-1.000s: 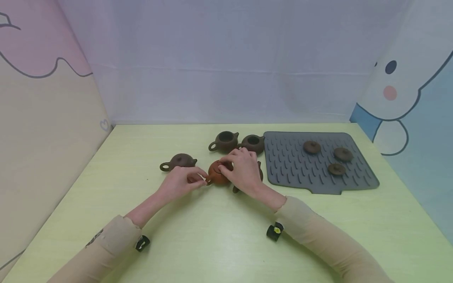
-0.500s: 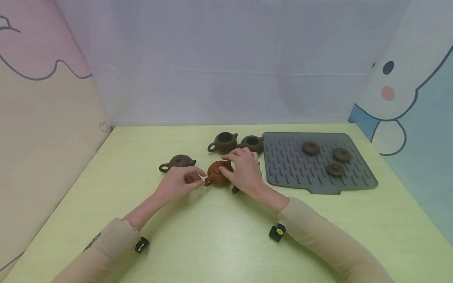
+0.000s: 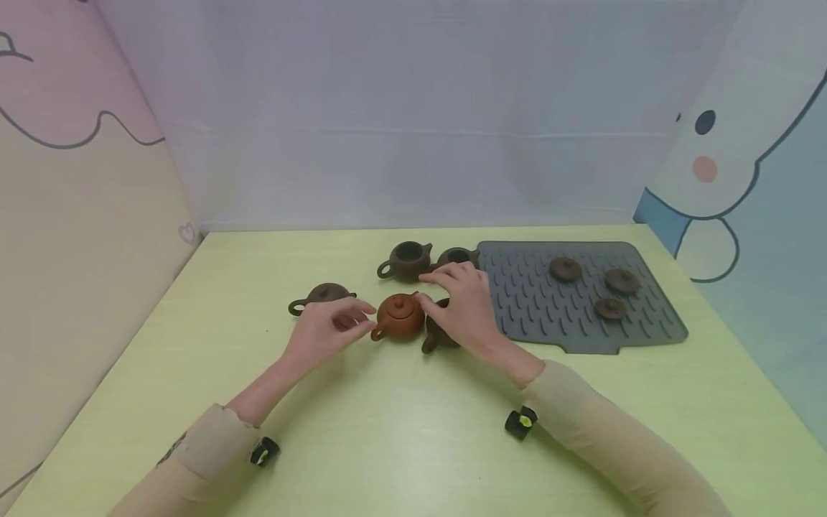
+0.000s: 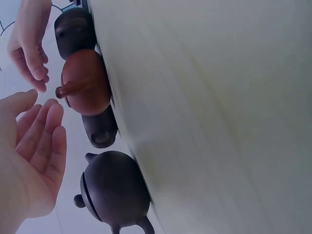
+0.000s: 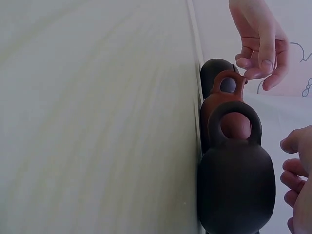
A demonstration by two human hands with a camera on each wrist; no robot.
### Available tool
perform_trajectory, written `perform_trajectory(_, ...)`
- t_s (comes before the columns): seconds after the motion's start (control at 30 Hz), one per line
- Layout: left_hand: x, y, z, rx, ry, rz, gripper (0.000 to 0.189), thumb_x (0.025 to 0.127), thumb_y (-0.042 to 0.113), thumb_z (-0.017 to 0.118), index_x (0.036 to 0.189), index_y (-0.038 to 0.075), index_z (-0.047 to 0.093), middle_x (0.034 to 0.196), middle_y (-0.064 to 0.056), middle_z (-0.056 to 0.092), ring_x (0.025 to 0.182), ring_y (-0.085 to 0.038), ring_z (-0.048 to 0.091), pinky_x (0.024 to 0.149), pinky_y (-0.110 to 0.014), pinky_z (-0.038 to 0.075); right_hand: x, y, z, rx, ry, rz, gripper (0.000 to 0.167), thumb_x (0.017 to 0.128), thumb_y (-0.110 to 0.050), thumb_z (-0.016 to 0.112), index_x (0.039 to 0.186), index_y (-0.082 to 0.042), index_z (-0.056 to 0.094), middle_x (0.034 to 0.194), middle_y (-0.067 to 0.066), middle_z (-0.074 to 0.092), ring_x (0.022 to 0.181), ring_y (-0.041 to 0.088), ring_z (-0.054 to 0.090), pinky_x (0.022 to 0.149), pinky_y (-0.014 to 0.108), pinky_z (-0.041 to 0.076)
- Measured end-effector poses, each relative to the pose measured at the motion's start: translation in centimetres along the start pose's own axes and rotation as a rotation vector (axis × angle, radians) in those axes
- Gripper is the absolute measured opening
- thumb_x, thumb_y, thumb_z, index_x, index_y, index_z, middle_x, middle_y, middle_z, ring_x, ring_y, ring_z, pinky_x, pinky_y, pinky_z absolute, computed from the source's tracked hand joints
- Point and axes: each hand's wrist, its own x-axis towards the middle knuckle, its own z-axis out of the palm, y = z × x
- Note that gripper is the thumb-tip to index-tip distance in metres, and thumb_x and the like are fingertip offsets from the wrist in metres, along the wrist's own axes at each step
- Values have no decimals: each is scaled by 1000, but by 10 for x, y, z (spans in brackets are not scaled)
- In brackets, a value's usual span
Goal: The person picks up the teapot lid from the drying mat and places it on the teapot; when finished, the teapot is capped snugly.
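Note:
An orange-brown teapot (image 3: pixel 399 319) stands on the table with its lid on. To its left my left hand (image 3: pixel 328 327) hovers near the handle with loosely bent fingers, holding nothing. My right hand (image 3: pixel 466 309) is above a dark teapot (image 3: pixel 439 334) and partly covers it, its fingers apart and nothing between them. Behind the left hand, a dark lidded teapot (image 3: pixel 327 293) stands partly hidden. In the right wrist view the nearest dark teapot (image 5: pixel 237 187) shows its loop handle, and the right fingers (image 5: pixel 295 170) are apart from it.
Two dark teapots without lids, one at the back (image 3: pixel 410 261) and one beside it (image 3: pixel 458 255), stand behind the hands. A grey ridged mat (image 3: pixel 536 316) at the right bears three dark lids, including the front one (image 3: pixel 610 309). A fabric backdrop (image 3: pixel 413 143) rises behind the table.
My right hand has let go of the orange-brown teapot's lid and moved right, uncovering that teapot. My left hand has stayed nearly in place, its fingers a little further from the handle.

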Motion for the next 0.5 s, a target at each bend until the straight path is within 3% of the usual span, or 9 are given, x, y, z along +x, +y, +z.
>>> perform_trajectory(0.2, 2, 8, 8, -52, 8, 35, 15, 85, 19, 78, 99, 14, 75, 79, 3, 76, 63, -2, 68, 62, -21, 56, 0, 11, -6, 4, 60, -26, 27, 86, -28, 76, 110, -16, 76, 103, 2, 70, 99, 23, 55, 91, 49, 39)
perform_trajectory(0.5, 5, 18, 19, -29, -16, 59, 15, 85, 23, 78, 99, 16, 76, 82, 8, 76, 63, 1, 64, 60, -20, 53, -1, 29, -18, 4, 121, -30, 26, 85, -24, 78, 108, -14, 76, 102, 6, 70, 99, 27, 56, 90, 52, 39)
